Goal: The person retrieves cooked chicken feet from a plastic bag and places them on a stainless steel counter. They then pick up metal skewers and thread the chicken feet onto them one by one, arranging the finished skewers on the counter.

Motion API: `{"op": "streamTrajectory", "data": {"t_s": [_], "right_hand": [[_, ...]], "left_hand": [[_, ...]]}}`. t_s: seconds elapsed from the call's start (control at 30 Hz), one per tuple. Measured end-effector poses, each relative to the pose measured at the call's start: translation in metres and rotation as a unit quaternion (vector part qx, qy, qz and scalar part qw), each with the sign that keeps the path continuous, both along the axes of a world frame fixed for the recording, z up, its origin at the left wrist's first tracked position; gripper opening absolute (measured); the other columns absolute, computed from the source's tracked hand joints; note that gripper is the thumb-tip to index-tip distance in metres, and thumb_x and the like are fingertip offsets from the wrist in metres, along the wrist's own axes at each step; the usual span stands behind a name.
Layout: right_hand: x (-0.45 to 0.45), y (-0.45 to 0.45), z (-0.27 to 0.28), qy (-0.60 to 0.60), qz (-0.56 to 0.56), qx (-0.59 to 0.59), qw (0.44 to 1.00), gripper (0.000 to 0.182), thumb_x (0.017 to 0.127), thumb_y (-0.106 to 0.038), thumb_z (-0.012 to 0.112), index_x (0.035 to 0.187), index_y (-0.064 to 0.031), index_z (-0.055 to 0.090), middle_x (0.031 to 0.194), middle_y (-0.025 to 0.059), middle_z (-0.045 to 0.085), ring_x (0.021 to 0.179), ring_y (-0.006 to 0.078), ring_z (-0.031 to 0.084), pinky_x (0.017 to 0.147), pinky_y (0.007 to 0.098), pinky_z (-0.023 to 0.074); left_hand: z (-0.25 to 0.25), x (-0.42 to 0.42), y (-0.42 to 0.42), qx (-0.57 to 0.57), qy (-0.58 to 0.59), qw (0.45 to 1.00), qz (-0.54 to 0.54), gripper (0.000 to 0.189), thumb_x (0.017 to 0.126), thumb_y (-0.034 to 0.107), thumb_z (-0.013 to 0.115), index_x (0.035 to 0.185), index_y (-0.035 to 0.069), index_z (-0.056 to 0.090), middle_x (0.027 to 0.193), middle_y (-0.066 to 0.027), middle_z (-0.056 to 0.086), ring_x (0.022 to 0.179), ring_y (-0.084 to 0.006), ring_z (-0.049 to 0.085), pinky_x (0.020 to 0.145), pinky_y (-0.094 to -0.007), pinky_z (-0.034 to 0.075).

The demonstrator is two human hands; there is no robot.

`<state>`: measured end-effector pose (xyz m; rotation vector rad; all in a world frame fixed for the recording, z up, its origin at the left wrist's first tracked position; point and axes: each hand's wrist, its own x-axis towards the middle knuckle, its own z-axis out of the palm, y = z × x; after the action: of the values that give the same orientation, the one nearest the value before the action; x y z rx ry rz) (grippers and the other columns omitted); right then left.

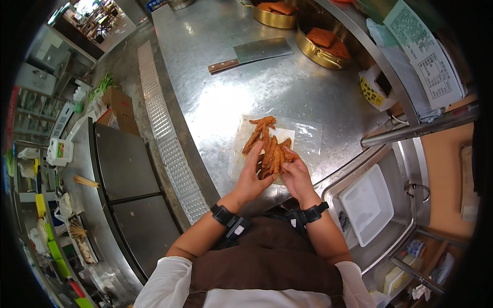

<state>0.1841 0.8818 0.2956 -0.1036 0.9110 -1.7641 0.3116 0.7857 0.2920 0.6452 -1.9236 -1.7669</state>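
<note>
Several reddish-brown braised chicken feet (pixel 275 154) lie in a pile over a clear plastic bag (pixel 308 134) on the steel counter. My left hand (pixel 252 175) is at the pile's left side, fingers spread and touching it; its thumb reaches under the near end. My right hand (pixel 298 177) has its thumb and fingers closed on chicken feet at the right side. A white square (pixel 283 135) shows at the bag, partly covered by the feet. Other chicken feet (pixel 257 133) lie just beyond my left fingertips.
A cleaver (pixel 264 50) with a wooden handle lies farther back on the counter (pixel 185 50). Two golden pans (pixel 323 57) (pixel 275 19) of reddish-brown food stand at the back right. At right, a white tub (pixel 368 206) sits in the steel sink (pixel 402 169). A shelf edge overhangs there.
</note>
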Motion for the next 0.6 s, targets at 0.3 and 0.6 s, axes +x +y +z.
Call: {"op": "streamTrajectory", "data": {"t_s": [0.3,0.6], "right_hand": [[-0.001,-0.006,0.001,0.002,0.011,-0.071,0.997,0.047,0.076,0.002,0.042,0.123,-0.0006,0.043,0.126,0.0137,0.046,0.118,0.0227,0.043,0.101,0.0333,0.0339],[-0.013,-0.008,0.009,0.158,0.082,0.024,0.984,0.058,0.079,0.001,0.054,0.132,-0.0036,0.034,0.128,0.013,0.04,0.118,0.0232,0.044,0.099,0.0321,0.0356]], "left_hand": [[0.018,-0.001,-0.006,0.384,0.022,0.923,-0.021,0.051,0.085,0.013,0.061,0.128,0.002,0.036,0.072,-0.0005,0.055,0.052,-0.0054,0.045,0.042,-0.0198,0.03],[0.02,0.008,-0.012,0.342,-0.009,0.94,-0.006,0.059,0.083,0.01,0.063,0.132,0.001,0.033,0.087,-0.0043,0.058,0.064,-0.0074,0.053,0.046,-0.0198,0.038]]}}
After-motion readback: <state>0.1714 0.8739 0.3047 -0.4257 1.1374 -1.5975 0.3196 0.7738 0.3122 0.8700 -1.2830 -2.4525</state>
